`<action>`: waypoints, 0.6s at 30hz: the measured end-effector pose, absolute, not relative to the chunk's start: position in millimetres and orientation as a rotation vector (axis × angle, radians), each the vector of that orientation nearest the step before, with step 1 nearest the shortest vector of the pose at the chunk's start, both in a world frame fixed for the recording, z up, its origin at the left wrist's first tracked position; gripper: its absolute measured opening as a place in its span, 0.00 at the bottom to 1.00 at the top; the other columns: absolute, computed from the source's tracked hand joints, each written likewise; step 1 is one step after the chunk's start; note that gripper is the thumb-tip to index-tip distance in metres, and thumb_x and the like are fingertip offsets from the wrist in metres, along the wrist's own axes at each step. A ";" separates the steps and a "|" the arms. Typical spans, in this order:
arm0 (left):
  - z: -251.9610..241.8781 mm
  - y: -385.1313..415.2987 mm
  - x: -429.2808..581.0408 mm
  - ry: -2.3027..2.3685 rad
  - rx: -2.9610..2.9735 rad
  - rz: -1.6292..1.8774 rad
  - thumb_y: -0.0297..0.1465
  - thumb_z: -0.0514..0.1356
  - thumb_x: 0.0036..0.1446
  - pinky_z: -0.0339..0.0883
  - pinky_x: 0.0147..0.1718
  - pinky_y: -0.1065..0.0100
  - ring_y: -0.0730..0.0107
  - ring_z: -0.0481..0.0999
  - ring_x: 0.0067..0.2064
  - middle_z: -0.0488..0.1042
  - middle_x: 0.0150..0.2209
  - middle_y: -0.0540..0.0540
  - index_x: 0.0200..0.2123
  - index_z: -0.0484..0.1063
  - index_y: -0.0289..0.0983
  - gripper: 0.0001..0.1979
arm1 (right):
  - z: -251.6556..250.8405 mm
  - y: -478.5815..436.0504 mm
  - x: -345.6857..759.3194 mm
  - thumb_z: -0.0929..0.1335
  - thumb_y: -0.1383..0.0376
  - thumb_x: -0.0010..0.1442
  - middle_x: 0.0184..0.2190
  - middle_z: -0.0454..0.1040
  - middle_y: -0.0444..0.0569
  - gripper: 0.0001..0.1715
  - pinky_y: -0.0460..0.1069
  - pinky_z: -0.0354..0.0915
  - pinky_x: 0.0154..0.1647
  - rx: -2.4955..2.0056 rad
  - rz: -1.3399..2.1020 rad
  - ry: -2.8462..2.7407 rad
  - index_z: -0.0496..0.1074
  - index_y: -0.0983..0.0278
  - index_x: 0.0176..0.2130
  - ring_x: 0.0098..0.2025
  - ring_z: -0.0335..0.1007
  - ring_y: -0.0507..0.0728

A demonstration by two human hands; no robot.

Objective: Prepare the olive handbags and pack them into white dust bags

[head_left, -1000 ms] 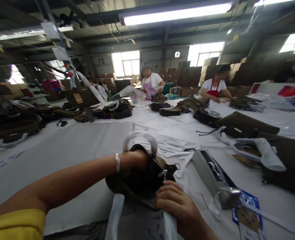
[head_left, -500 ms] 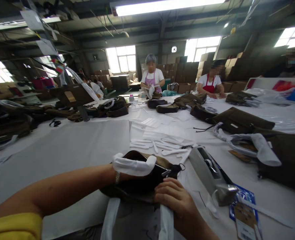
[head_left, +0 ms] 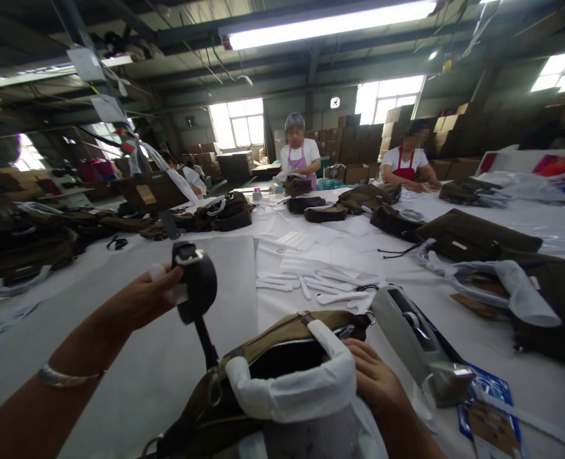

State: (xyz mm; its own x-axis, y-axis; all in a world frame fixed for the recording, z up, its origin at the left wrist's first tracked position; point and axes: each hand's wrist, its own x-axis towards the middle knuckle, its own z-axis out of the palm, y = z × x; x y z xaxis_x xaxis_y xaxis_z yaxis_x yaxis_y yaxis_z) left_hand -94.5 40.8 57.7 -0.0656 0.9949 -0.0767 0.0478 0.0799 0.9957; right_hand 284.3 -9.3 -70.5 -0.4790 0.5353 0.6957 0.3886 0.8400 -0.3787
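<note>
An olive handbag (head_left: 282, 338) with an open zip lies on the white table (head_left: 120, 280) right in front of me. One handle is wrapped in white paper (head_left: 296, 386). My left hand (head_left: 143, 296) is raised at the left, closed on the bag's rolled black strap (head_left: 194, 284), which runs down to a ring on the bag. My right hand (head_left: 375, 379) grips the bag's right side by the zip end, fingers curled.
A grey tape dispenser (head_left: 416, 344) lies right of the bag, blue tags (head_left: 490, 408) beyond it. White paper strips (head_left: 311, 280) lie mid-table. More olive bags (head_left: 469, 236) sit right and far left. Two people (head_left: 299, 159) work at the far end.
My left hand has come out of the bag and risen to the left, pulling out the black strap. The bag has tipped nearer to me, its wrapped handle now in front.
</note>
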 end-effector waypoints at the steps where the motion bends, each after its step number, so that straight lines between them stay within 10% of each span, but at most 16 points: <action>1: 48.9 52.2 -98.6 1.349 1.176 1.134 0.50 0.74 0.37 0.74 0.30 0.65 0.59 0.79 0.31 0.81 0.30 0.43 0.30 0.79 0.36 0.25 | -68.8 -10.6 282.6 0.63 0.74 0.64 0.38 0.79 0.50 0.12 0.55 0.65 0.53 -0.662 0.202 -2.137 0.70 0.60 0.43 0.42 0.75 0.57; 7: 8.3 96.5 -74.8 1.518 1.336 0.840 0.47 0.71 0.46 0.73 0.29 0.66 0.53 0.81 0.35 0.82 0.32 0.37 0.31 0.80 0.32 0.22 | -49.7 -16.2 268.5 0.65 0.75 0.62 0.35 0.79 0.47 0.11 0.53 0.64 0.52 -0.675 0.162 -2.175 0.71 0.61 0.41 0.38 0.76 0.55; 13: 77.2 25.4 -59.0 1.628 1.847 0.997 0.40 0.69 0.52 0.68 0.31 0.72 0.64 0.77 0.34 0.79 0.31 0.49 0.38 0.78 0.41 0.12 | -45.6 -11.8 261.0 0.64 0.77 0.56 0.36 0.78 0.51 0.16 0.54 0.66 0.48 -0.709 0.157 -2.156 0.71 0.63 0.42 0.39 0.74 0.58; 18: 101.1 -40.5 -10.6 1.016 2.279 0.296 0.34 0.57 0.66 0.67 0.36 0.74 0.73 0.76 0.32 0.79 0.30 0.53 0.35 0.77 0.42 0.10 | -48.2 -6.7 255.8 0.64 0.78 0.59 0.37 0.78 0.49 0.15 0.54 0.62 0.52 -0.693 0.234 -2.144 0.71 0.62 0.41 0.41 0.73 0.57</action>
